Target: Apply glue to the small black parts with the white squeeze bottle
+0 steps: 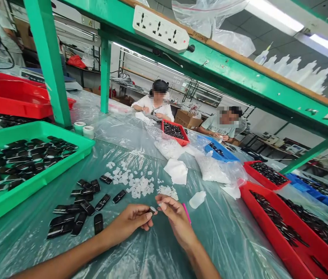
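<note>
My left hand [133,221] and my right hand [174,217] meet fingertip to fingertip just above the plastic-covered table. Between them they pinch a small pale piece [153,209]. The right hand also holds a thin pink tool [186,212] along its palm. Several glossy black oblong parts [79,205] lie loose on the sheet to the left of my hands. A scatter of small white pieces [136,184] lies just beyond my fingers.
A green tray [36,182] of black parts sits at left, under stacked red trays [9,97]. Red trays [283,240] of black parts line the right. A small white bottle [197,199], white bags [213,170] and tape rolls [84,130] lie around. Two other people work at the far end.
</note>
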Demonstrator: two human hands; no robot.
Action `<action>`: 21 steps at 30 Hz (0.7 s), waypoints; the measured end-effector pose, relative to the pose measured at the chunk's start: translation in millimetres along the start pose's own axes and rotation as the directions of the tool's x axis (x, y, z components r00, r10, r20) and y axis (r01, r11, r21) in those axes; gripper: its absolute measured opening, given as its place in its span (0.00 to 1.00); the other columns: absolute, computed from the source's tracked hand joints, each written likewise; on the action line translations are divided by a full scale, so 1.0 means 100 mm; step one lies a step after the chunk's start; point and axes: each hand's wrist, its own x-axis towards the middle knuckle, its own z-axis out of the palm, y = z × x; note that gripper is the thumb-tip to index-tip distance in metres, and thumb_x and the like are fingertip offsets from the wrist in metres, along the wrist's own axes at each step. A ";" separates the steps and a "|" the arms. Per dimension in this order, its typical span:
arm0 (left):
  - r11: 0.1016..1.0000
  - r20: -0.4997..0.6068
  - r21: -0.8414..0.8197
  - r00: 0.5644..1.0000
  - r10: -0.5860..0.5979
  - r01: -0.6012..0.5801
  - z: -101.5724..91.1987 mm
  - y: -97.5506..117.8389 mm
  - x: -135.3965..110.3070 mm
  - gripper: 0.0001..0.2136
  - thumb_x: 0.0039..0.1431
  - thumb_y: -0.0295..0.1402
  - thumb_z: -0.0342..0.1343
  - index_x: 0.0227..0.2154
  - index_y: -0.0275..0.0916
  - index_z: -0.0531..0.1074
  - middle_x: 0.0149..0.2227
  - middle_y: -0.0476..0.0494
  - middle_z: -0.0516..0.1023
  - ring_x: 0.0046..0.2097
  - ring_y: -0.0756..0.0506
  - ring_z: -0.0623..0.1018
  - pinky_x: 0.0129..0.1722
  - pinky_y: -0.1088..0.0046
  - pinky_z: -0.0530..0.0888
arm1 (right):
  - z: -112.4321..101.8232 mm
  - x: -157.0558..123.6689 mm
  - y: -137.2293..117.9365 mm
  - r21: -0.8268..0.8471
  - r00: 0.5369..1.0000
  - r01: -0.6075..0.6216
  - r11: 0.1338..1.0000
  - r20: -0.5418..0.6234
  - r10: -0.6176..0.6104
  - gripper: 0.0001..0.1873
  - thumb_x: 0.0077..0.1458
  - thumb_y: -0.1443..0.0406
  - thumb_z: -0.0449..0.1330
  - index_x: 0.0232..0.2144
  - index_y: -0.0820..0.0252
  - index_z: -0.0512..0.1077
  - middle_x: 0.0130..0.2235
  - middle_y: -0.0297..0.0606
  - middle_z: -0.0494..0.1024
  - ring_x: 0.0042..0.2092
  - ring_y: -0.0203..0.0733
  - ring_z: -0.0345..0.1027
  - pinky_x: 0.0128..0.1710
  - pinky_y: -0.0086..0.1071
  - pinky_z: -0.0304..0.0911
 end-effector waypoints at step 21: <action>0.931 0.068 0.324 0.986 0.155 -0.169 0.03 0.11 -0.13 0.17 0.61 0.41 0.46 0.26 0.33 0.71 0.23 0.49 0.67 0.25 0.50 0.64 0.24 0.78 0.59 | 0.05 -0.12 0.01 0.370 0.932 -0.345 0.863 0.244 0.269 0.04 0.55 0.66 0.57 0.31 0.58 0.73 0.41 0.37 0.73 0.42 0.42 0.66 0.46 0.39 0.58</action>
